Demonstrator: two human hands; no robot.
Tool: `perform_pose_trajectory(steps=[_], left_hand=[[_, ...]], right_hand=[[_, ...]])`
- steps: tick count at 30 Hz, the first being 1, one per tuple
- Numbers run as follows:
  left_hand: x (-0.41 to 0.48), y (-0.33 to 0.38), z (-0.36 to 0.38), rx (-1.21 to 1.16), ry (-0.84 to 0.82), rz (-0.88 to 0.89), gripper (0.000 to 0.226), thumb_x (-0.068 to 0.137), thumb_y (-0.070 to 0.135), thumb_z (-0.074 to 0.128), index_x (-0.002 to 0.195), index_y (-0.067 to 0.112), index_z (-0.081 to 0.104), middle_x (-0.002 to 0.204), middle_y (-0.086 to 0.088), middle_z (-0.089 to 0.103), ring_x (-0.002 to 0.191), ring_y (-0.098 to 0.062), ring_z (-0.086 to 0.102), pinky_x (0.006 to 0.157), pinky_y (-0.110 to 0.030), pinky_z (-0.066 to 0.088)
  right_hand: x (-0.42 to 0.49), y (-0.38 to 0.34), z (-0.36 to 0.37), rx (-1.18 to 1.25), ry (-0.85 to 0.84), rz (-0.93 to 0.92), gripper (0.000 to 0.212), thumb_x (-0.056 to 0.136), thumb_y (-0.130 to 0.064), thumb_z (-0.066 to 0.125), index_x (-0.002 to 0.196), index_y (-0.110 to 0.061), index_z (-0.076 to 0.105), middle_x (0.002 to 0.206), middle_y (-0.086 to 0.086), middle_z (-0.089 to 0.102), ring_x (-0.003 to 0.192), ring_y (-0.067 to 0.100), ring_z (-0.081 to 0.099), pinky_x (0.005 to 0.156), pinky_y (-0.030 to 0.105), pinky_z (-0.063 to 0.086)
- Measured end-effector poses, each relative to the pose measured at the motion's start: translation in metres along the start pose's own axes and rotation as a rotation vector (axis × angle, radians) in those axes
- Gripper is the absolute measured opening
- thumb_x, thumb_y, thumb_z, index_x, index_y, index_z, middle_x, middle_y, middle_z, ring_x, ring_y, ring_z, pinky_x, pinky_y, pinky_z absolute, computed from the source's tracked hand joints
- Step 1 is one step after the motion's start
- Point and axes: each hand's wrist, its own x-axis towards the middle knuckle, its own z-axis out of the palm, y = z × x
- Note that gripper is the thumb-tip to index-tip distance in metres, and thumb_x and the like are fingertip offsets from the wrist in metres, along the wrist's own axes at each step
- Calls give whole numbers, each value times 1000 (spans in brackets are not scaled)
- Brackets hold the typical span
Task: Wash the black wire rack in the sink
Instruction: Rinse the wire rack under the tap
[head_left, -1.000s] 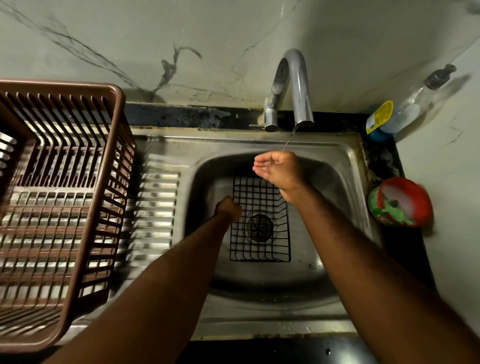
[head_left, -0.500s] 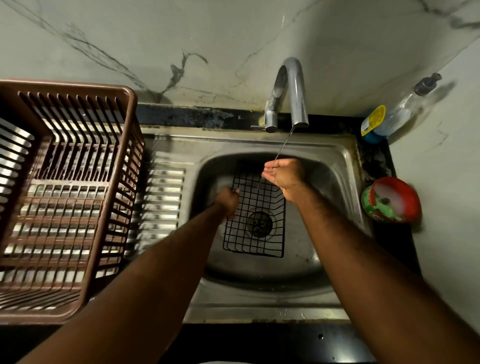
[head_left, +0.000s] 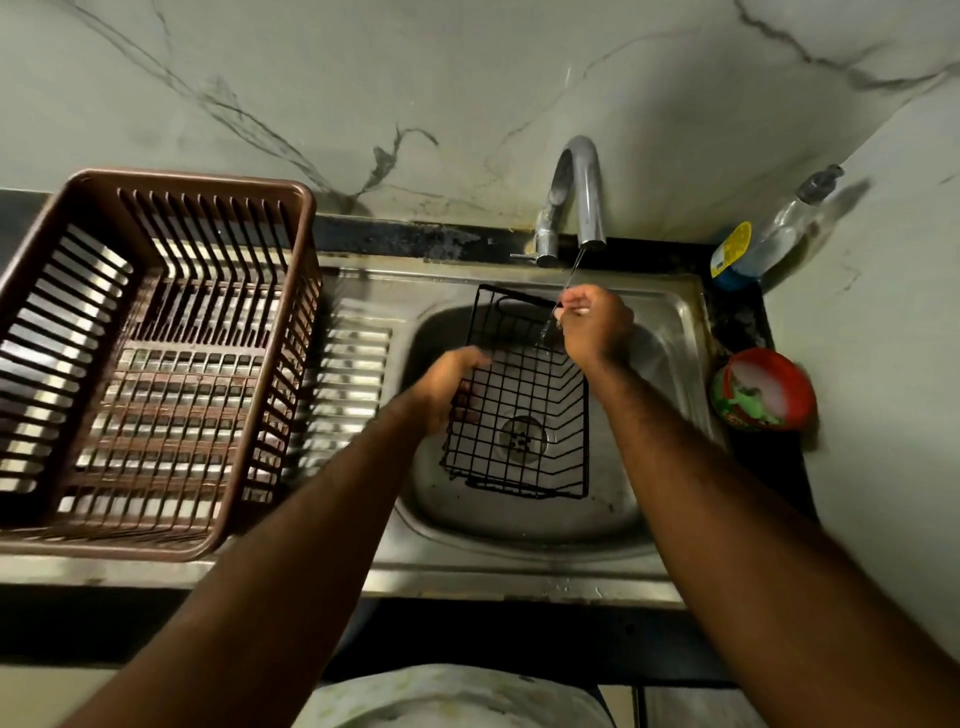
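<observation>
The left hand grips the left side of the rack. The right hand curls round its far rim, under the thin water from the tap. Half a second ago the rack lay flat on the sink floor and the right hand was cupped under the stream. Now the far end is raised and tilted over the drain.

One brown basket stands on the drainboard at the sink's left edge. One bottle lies at the far right corner of the bench, and one red tub sits at the sink's right edge.
</observation>
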Motion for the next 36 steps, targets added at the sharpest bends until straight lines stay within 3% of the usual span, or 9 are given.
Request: perform_pose_trajectory(steps=[3, 7, 11, 17, 21, 24, 28, 31, 36], left_hand=[[-23, 18, 2, -23, 11, 76, 18, 91, 19, 44, 75, 20, 51, 62, 4, 41, 58, -15, 36, 56, -29, 30], [-41, 28, -5, -54, -30, 48, 15, 87, 25, 45, 72, 22, 47, 66, 0, 42, 56, -16, 40, 59, -29, 34], [-41, 23, -20, -97, -117, -57, 21, 62, 40, 62, 68, 23, 52, 74, -5, 50, 62, -22, 51, 72, -38, 44], [-47, 29, -19, -138, -238, -141, 32, 58, 39, 66, 75, 17, 51, 78, -9, 55, 70, -25, 53, 86, -48, 46], [-51, 38, -22, -101, -274, -159, 44, 63, 41, 61, 89, 7, 55, 83, -13, 59, 67, -25, 58, 68, -32, 47], [-51, 43, -24, -159, -368, -215, 44, 70, 39, 54, 95, 3, 49, 86, -16, 56, 66, -27, 59, 55, -29, 51], [-49, 48, -24, -181, -456, -273, 51, 72, 39, 51, 100, -3, 51, 92, -18, 54, 71, -27, 60, 62, -37, 58], [-48, 54, -20, -150, -493, -295, 58, 62, 36, 63, 101, -5, 54, 88, -19, 61, 72, -28, 65, 66, -41, 60], [-44, 64, -12, -89, -542, -309, 60, 63, 41, 60, 103, -3, 53, 92, -17, 60, 73, -26, 65, 71, -42, 61]], right_hand=[[-2, -9, -3, -8, 0, -21, 30, 91, -7, 68, 119, -19, 70, 120, 2, 70, 110, 17, 66, 86, 21, 52], [3, -19, -7, 105, -172, 12, 37, 99, -5, 51, 130, -21, 63, 134, 3, 62, 119, 17, 60, 71, 4, 41], [10, -24, -20, 288, -465, 77, 44, 92, 10, 46, 119, -15, 70, 121, 8, 69, 105, 15, 66, 79, 19, 50], [18, -41, -47, 353, -634, 60, 50, 89, 23, 32, 116, 0, 68, 121, 16, 66, 102, 21, 71, 86, 26, 59], [24, -49, -60, 259, -711, 13, 31, 99, 11, 43, 118, 5, 66, 109, 18, 68, 79, 11, 74, 60, 14, 53], [31, -54, -66, 258, -743, 16, 22, 96, 9, 54, 113, 6, 68, 98, 18, 71, 74, 14, 75, 54, 13, 51], [39, -63, -68, 193, -730, 22, 22, 88, 2, 71, 108, 9, 69, 88, 19, 73, 68, 19, 74, 49, 18, 51], [43, -69, -65, 54, -731, -40, 29, 79, -10, 83, 99, 7, 72, 78, 16, 70, 63, 20, 67, 48, 20, 50], [52, -71, -52, -268, -594, -90, 52, 51, -53, 94, 75, -19, 64, 66, -7, 63, 60, 10, 59, 52, 22, 44]])
